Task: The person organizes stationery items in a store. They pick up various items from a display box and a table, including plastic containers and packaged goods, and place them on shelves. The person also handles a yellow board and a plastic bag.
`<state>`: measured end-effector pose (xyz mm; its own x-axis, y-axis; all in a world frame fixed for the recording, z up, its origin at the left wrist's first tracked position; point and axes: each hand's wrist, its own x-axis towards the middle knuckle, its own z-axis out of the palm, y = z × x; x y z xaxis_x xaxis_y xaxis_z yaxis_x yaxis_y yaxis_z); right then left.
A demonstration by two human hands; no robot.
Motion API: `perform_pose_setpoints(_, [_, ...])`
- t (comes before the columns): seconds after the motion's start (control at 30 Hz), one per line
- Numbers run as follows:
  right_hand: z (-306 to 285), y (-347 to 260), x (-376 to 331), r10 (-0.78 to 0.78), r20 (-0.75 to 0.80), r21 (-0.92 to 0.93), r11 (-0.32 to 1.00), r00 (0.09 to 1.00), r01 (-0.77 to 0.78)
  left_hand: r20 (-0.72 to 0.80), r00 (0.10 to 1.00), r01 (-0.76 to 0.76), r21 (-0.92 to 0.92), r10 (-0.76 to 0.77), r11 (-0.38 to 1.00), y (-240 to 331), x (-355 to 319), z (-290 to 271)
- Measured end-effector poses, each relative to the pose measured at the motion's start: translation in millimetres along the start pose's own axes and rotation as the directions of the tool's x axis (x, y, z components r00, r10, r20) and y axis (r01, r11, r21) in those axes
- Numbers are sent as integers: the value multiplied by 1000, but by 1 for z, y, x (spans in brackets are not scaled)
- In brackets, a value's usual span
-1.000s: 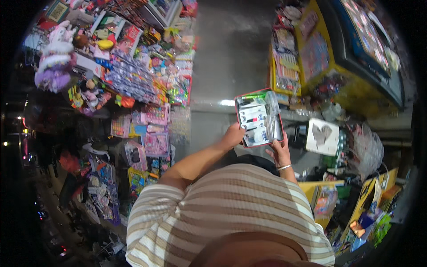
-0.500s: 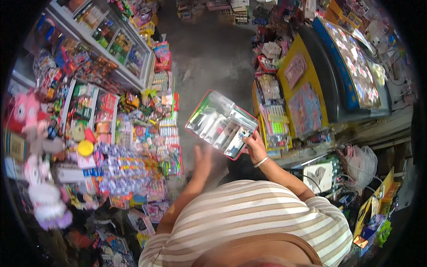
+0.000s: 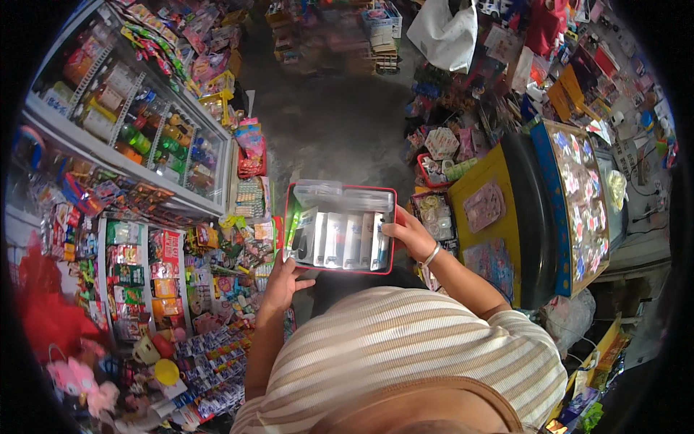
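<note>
A shallow red-rimmed box (image 3: pixel 340 272) is held level in front of my body. Inside stand several white packets (image 3: pixel 334 239) in a row, with clear plastic cases (image 3: pixel 318 192) along the far side and a green strip at the left. My right hand (image 3: pixel 412 235) grips the box's right side, its thumb over the rim by the end packet; a pale bangle circles that wrist. My left hand (image 3: pixel 280 286) holds the near left corner, the thumb at the rim and a finger stretched out below the near edge. The box hides part of both hands' fingers.
At the left stand a glass-fronted drinks cooler (image 3: pixel 144 123) and racks of colourful snack packets (image 3: pixel 148 275). A yellow and black counter (image 3: pixel 499 217) is close on my right, with a display board (image 3: pixel 578 210) on it. Grey floor (image 3: pixel 325 123) runs ahead between stacked goods.
The box has turned from a slant to nearly square with my body and shifted slightly left. My left hand has come up to its near left corner. The view has shifted too.
</note>
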<state>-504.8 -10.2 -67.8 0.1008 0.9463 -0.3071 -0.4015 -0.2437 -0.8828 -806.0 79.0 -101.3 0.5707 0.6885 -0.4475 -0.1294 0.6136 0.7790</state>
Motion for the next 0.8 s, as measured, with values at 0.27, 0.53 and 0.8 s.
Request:
perform_pose_setpoints(0.27, [-17,-42,176,-18,-25,-113,993,1000,15,-19,997,73,-91,-75,993,79,153,-25])
perform_pose_setpoints(0.53, [-19,-119,347,49,-156,0,999,986,-50,-71,984,160,-36,-163,986,198,331,-56])
perform_pose_setpoints(0.8, [-87,-142,453,-28,-484,37,998,875,53,83,965,243,59,-248,968,260,518,-18])
